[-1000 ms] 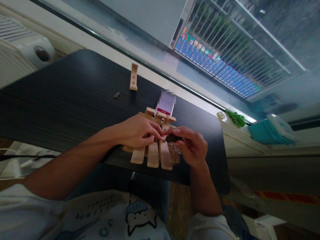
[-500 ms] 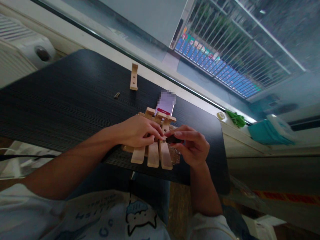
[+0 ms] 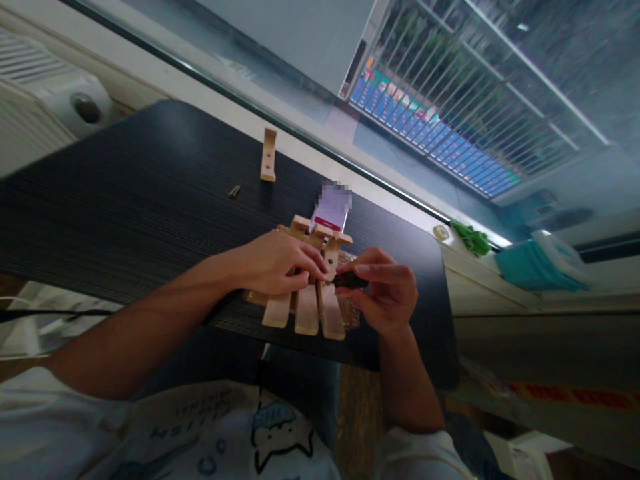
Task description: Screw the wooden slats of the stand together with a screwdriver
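Observation:
A small wooden slat assembly (image 3: 306, 308) lies near the front edge of a black table (image 3: 125, 200). My left hand (image 3: 273, 261) rests on top of it, fingers curled and pressed down on the slats. My right hand (image 3: 383, 290) is just to its right, fingers pinched round a small dark tool (image 3: 350, 281) whose tip meets the wood beside my left fingertips. A clear plastic bag (image 3: 349, 310) lies under my right hand.
A loose wooden piece (image 3: 268, 155) stands at the table's far edge, with a small screw (image 3: 233, 191) near it. A card with a red strip (image 3: 331, 210) sits behind the assembly. A window sill with green and teal items (image 3: 535, 267) is to the right.
My right hand has turned slightly with the dark tool, fingers shifting round it. My left hand and the wooden assembly have stayed in place.

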Available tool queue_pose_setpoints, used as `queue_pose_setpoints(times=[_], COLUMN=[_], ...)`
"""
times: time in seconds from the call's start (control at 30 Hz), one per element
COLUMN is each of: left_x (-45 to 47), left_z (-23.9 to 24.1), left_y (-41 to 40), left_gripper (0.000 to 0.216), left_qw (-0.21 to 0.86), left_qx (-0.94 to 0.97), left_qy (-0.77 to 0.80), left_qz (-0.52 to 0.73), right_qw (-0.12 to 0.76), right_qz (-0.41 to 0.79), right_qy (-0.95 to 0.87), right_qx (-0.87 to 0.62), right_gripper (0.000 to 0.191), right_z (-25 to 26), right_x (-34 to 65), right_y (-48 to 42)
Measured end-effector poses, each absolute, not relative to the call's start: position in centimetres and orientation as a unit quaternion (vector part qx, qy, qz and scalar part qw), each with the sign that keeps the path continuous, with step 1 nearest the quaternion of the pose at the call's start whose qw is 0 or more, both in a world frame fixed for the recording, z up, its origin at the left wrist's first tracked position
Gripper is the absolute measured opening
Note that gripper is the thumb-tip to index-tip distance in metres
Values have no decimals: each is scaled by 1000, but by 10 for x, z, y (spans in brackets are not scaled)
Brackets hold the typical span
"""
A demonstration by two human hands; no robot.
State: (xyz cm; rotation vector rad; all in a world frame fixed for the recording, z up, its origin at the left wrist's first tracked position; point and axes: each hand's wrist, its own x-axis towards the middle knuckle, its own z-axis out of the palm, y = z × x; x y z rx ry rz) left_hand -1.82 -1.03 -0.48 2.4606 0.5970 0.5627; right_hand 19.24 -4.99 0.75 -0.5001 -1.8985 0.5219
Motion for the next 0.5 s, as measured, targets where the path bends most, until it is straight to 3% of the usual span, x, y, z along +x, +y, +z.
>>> queue_pose_setpoints(times=[0.5], left_x=[-18], left_z=[-6], left_y=[-9], left_gripper=[31], left_qw=[262], left_qx=[916], left_qy=[225], left_qz=[201], right_qw=[541], right_qz=[174], right_qy=[-789], right_qx=[-232], right_gripper=[48], right_z=[6], right_x=[187], right_y=[-50])
